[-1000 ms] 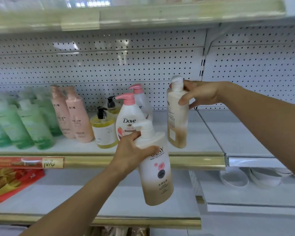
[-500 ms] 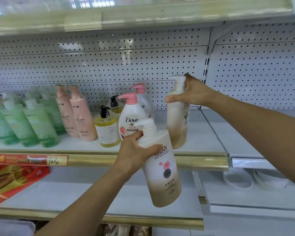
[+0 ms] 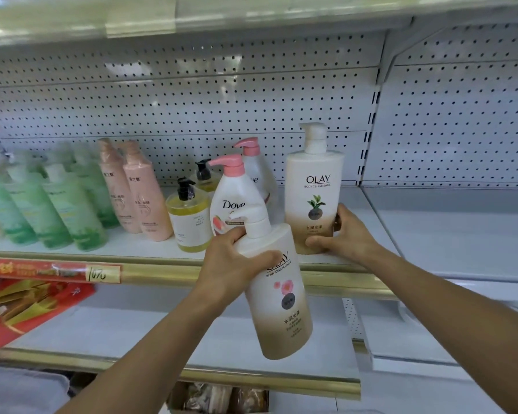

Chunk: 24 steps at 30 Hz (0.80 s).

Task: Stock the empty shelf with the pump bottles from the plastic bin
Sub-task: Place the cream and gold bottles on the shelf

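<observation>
The left grip (image 3: 237, 264) is wrapped round the shoulder of an Olay pump bottle with a pink flower label (image 3: 281, 306), thumb across the front and fingers at the neck. That bottle is held in the air in front of the shelf's gold front lip (image 3: 162, 274), tilted with its pump toward 11 o'clock. At 1 o'clock from it, an Olay pump bottle with a green leaf label (image 3: 313, 186) stands upright on the shelf (image 3: 355, 198), near the front edge. The right grip (image 3: 347, 237) clasps its lower part from the 3 o'clock side, thumb on the front. At this bottle's 9 o'clock stands a Dove bottle with a pink pump (image 3: 231, 198). Further toward 9 o'clock come a yellow bottle with a black pump (image 3: 189, 225), pink bottles (image 3: 145, 198) and green bottles (image 3: 69, 213).
</observation>
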Tool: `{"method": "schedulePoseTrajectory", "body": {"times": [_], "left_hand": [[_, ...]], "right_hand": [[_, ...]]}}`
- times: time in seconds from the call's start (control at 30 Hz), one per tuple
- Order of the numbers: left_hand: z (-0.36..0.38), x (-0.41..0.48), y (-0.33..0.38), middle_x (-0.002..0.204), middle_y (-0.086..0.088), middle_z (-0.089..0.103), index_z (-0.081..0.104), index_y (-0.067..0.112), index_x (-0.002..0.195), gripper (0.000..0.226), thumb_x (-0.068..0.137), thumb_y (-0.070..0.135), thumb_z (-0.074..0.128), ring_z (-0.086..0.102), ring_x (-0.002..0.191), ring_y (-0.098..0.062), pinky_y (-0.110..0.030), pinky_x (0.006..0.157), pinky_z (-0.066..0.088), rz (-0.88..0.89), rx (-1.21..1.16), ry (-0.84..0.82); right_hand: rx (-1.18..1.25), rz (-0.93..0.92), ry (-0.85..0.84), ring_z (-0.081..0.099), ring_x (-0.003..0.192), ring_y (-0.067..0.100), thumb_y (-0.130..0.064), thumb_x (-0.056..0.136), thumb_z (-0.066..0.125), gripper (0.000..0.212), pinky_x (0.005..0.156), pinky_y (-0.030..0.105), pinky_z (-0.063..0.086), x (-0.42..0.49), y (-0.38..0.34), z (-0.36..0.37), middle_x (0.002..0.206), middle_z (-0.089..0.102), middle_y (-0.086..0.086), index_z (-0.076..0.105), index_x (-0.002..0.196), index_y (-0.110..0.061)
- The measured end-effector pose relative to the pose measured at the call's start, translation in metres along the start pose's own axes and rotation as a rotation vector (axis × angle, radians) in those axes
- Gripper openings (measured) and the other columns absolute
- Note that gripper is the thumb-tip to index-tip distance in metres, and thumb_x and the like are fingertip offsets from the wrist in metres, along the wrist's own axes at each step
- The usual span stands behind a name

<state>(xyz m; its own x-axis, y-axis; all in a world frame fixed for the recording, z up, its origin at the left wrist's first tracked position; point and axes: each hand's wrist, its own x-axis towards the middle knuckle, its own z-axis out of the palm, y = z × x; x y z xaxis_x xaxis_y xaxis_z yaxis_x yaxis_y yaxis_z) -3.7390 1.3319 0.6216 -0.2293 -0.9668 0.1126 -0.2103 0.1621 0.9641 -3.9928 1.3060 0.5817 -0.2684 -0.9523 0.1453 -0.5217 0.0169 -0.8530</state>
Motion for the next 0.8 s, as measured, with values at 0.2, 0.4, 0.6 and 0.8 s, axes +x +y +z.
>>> {"method": "schedulePoseTrajectory", "body": {"times": [0.2, 0.4, 0.6, 0.8], "left_hand": [[-0.003, 0.006, 0.001, 0.086, 0.005, 0.076, 0.072, 0.023, 0.092, 0.039, 0.055, 0.028, 0.083, 0.072, 0.08, -0.012, -0.03, 0.069, 0.06, 0.001, -0.01, 0.003], [-0.012, 0.009, 0.008, 0.084, 0.007, 0.075, 0.073, 0.022, 0.093, 0.039, 0.056, 0.027, 0.083, 0.073, 0.079, -0.012, -0.028, 0.067, 0.06, -0.01, -0.004, -0.017], [-0.015, 0.006, 0.014, 0.087, 0.002, 0.076, 0.073, 0.02, 0.095, 0.031, 0.067, 0.013, 0.086, 0.073, 0.08, -0.016, -0.028, 0.067, 0.06, -0.007, -0.014, -0.034], [-0.012, 0.003, 0.033, 0.086, 0.0, 0.077, 0.073, 0.016, 0.096, 0.037, 0.061, 0.016, 0.086, 0.074, 0.08, -0.018, -0.028, 0.064, 0.059, 0.04, -0.016, -0.066]], "right_hand": [[-0.118, 0.029, 0.075, 0.059, 0.1, 0.018, -0.037, 0.06, 0.088, 0.075, 0.087, 0.044, 0.052, 0.047, 0.005, 0.015, 0.109, 0.061, -0.003, 0.045, 0.119, -0.019], [-0.118, 0.074, 0.087, 0.056, 0.099, 0.02, -0.032, 0.064, 0.088, 0.079, 0.084, 0.036, 0.05, 0.067, 0.001, 0.018, 0.11, 0.058, 0.0, 0.042, 0.125, -0.013], [-0.035, 0.171, 0.027, 0.053, 0.112, 0.022, -0.021, 0.077, 0.08, 0.07, 0.081, 0.03, 0.044, 0.055, -0.006, 0.018, 0.122, 0.051, 0.006, 0.038, 0.132, -0.007], [0.232, -0.124, 0.0, 0.061, 0.094, 0.015, -0.033, 0.081, 0.075, 0.038, 0.079, 0.034, 0.051, -0.035, -0.039, 0.002, 0.104, 0.067, 0.003, 0.06, 0.112, -0.018]]}}
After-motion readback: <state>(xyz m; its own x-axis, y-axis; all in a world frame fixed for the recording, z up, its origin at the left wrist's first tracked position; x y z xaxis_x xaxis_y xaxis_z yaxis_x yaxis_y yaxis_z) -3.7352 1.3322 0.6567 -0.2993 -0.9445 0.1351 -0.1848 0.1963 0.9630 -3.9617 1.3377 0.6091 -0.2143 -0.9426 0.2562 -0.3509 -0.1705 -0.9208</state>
